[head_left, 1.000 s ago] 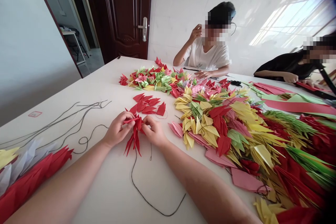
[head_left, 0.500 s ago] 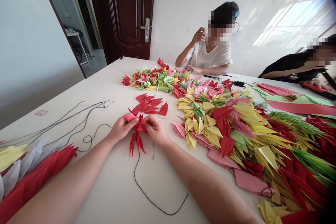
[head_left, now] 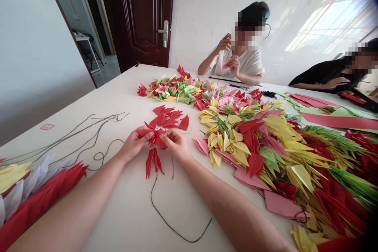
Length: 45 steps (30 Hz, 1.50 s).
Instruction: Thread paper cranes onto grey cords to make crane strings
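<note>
Prob. home craft rm: tiled wall (head_left: 206, 15), wood door (head_left: 138, 15) (paper cranes (head_left: 180, 90) piled).

White wall tiles (head_left: 212, 15) catch sunlight (head_left: 330, 19); a dark wooden door (head_left: 138, 15) stands shut; a white table (head_left: 84, 38) shows beyond the doorway (head_left: 91, 15).

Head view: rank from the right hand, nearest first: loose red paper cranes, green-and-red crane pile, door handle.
From the right hand:
1. Loose red paper cranes, just ahead of it.
2. Green-and-red crane pile, farther ahead.
3. Door handle, far ahead at the back of the room.
</note>
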Each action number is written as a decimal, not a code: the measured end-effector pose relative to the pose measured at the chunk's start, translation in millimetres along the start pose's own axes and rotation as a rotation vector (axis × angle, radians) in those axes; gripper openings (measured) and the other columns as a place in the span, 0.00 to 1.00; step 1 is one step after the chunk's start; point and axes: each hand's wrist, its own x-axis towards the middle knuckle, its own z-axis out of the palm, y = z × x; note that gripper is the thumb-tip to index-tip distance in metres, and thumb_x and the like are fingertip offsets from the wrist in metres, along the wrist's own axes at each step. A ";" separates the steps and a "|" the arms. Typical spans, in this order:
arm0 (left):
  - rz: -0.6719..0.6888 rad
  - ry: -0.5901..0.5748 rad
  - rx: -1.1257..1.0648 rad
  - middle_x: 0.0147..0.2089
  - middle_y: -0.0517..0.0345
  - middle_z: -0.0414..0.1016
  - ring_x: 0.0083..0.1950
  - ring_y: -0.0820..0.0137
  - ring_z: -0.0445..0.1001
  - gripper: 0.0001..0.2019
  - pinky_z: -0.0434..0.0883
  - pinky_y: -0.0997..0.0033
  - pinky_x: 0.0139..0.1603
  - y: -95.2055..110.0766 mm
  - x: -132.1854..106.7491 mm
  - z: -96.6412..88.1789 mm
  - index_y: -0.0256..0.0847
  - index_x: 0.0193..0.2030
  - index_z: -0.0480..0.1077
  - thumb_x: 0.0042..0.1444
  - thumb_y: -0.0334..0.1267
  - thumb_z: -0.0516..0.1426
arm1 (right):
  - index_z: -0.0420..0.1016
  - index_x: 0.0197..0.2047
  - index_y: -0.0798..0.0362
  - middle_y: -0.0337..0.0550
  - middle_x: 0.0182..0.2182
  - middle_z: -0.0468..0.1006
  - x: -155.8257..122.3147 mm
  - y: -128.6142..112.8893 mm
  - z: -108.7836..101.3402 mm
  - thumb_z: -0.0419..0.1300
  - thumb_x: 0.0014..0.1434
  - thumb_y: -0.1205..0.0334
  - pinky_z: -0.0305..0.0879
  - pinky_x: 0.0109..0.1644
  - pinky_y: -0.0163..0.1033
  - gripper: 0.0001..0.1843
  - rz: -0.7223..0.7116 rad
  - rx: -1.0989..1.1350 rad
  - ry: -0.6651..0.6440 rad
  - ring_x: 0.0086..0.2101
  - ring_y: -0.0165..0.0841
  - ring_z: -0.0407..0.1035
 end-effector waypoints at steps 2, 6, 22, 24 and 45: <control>-0.013 -0.005 0.010 0.25 0.65 0.61 0.27 0.75 0.61 0.15 0.62 0.75 0.30 0.5 -1.1 -0.3 0.39 0.25 0.64 0.50 0.49 0.56 | 0.63 0.23 0.54 0.33 0.20 0.64 0.6 -0.5 0.5 0.61 0.45 0.54 0.55 0.25 0.31 0.14 0.021 0.010 0.014 0.21 0.23 0.57; -0.036 -0.008 0.012 0.23 0.66 0.58 0.27 0.75 0.59 0.15 0.61 0.75 0.29 3.5 -2.9 0.2 0.39 0.25 0.61 0.49 0.49 0.58 | 0.63 0.23 0.54 0.33 0.19 0.65 1.9 0.8 0.6 0.63 0.43 0.52 0.55 0.25 0.31 0.16 0.037 0.033 0.028 0.21 0.23 0.57; -0.011 -0.047 0.013 0.23 0.65 0.60 0.27 0.76 0.60 0.13 0.61 0.75 0.29 5.2 -2.4 1.1 0.39 0.24 0.60 0.51 0.43 0.57 | 0.61 0.25 0.52 0.32 0.20 0.65 1.9 2.8 -0.7 0.63 0.44 0.54 0.58 0.26 0.31 0.15 -0.032 0.019 -0.013 0.22 0.23 0.59; -0.009 -0.043 0.032 0.23 0.65 0.61 0.27 0.76 0.61 0.13 0.61 0.75 0.29 5.7 -2.0 1.1 0.39 0.24 0.60 0.50 0.44 0.57 | 0.61 0.26 0.52 0.34 0.23 0.67 1.7 3.1 -1.7 0.64 0.44 0.55 0.61 0.29 0.32 0.15 -0.048 0.007 -0.042 0.25 0.25 0.62; -0.026 -0.090 0.039 0.29 0.62 0.66 0.32 0.72 0.65 0.11 0.63 0.74 0.35 -1.6 0.4 -3.1 0.39 0.29 0.66 0.49 0.45 0.58 | 0.60 0.28 0.52 0.34 0.26 0.68 3.1 6.9 -4.0 0.63 0.45 0.55 0.61 0.31 0.33 0.15 -0.037 -0.020 -0.064 0.27 0.26 0.63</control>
